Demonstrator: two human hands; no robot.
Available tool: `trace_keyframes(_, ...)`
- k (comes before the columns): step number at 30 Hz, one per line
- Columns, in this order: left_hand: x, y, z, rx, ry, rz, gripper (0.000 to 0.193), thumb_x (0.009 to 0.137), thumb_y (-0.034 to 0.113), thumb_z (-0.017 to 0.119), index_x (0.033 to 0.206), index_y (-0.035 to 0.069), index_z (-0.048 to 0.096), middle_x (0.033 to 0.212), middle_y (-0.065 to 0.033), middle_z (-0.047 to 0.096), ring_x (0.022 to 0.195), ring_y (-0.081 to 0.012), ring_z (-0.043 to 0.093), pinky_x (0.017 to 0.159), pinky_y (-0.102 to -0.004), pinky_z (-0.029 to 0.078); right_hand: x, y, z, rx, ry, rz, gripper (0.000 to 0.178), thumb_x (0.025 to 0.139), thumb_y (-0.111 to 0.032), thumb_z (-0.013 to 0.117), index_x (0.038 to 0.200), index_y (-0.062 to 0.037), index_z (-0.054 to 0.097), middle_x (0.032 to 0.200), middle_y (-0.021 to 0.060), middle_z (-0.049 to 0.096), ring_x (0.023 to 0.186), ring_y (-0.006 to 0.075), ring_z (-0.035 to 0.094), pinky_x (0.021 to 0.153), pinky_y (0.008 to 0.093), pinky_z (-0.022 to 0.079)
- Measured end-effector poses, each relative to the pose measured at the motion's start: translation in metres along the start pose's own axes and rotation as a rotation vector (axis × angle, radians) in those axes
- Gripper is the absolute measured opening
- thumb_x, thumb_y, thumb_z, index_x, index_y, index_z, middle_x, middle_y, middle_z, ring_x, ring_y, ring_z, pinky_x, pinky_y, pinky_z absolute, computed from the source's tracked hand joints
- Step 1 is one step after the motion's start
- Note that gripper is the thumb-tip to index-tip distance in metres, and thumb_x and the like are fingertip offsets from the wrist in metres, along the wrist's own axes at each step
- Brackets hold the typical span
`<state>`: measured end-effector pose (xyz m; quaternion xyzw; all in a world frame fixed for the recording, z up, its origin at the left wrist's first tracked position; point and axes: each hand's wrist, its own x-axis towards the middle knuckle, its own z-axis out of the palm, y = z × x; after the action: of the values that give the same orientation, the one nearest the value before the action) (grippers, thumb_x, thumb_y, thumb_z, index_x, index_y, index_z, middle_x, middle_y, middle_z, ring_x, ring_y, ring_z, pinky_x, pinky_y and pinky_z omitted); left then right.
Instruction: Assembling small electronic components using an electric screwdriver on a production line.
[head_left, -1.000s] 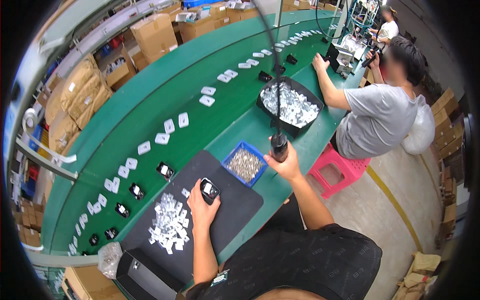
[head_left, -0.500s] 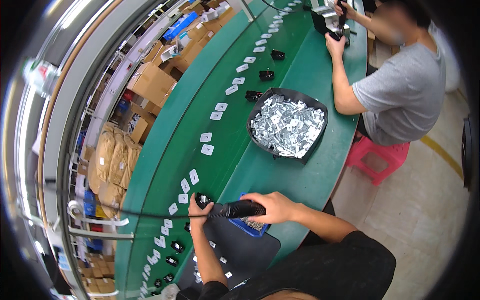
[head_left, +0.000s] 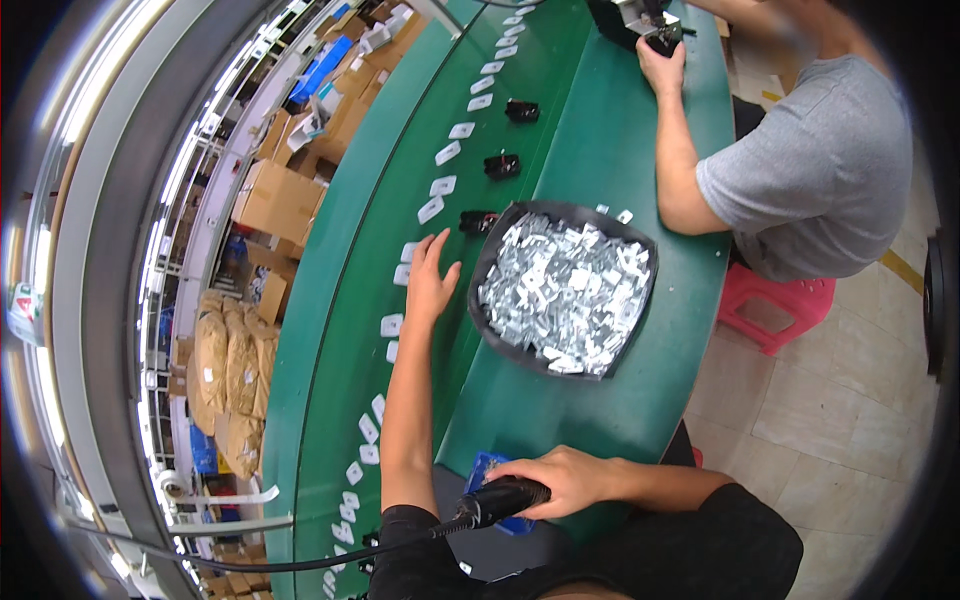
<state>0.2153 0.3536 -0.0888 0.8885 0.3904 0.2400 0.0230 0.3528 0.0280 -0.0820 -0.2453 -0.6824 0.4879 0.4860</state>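
My left hand (head_left: 430,285) is stretched far out over the green conveyor belt (head_left: 365,290), fingers apart and holding nothing. It is nearest a black plastic part (head_left: 478,222) just right of its fingertips and a white plate (head_left: 402,274) on its left. In my right hand (head_left: 570,480) is a black corded electric screwdriver (head_left: 505,500), gripped round its body. Its cable (head_left: 290,567) runs off to the left. Below the tool, partly hidden, sits a blue tray (head_left: 482,470). A black bin (head_left: 487,318) heaped with small metal pieces (head_left: 565,290) stands right of my left hand.
More white plates (head_left: 443,186) line the belt, with black parts (head_left: 502,166) beside them. A co-worker in a grey shirt (head_left: 815,170) sits at the right, a hand (head_left: 660,70) on a black part. Boxes (head_left: 275,205) and sacks (head_left: 230,360) lie beyond the belt.
My left hand has let go of the black part it held near the screwdriver and reached forward along the belt. My right hand has drawn slightly back with the screwdriver. The view has shifted.
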Motion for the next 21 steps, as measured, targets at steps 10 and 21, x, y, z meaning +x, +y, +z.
trace_keyframes(10, 0.0, -0.012, 0.022, 0.017, -0.159, -0.103, 0.017, 0.079, 0.014, 0.068, 0.093, 0.006, 0.063, 0.094, -0.0163, 0.061, 0.091, -0.0373, 0.06, 0.077, -0.0464, 0.049, -0.005, 0.006, 0.0, 0.059, 0.029, -0.044, 0.061, 0.079, -0.024, 0.075, 0.132, -0.0099, 0.046, 0.09, 0.0124, 0.069, 0.072, 0.0308, 0.069, 0.063, 0.0371, 0.055)
trace_keyframes(21, -0.371, 0.144, -0.156, -0.163, 0.279, -0.993, 0.018, 0.079, 0.011, 0.068, 0.088, -0.001, 0.058, 0.079, -0.0047, 0.055, 0.064, -0.0077, 0.053, 0.059, -0.0234, 0.045, -0.01, 0.014, 0.001, 0.126, 0.154, 0.136, 0.063, 0.074, -0.014, 0.081, 0.128, 0.0003, 0.049, 0.099, 0.0107, 0.07, 0.083, 0.0133, 0.067, 0.072, 0.0285, 0.055)
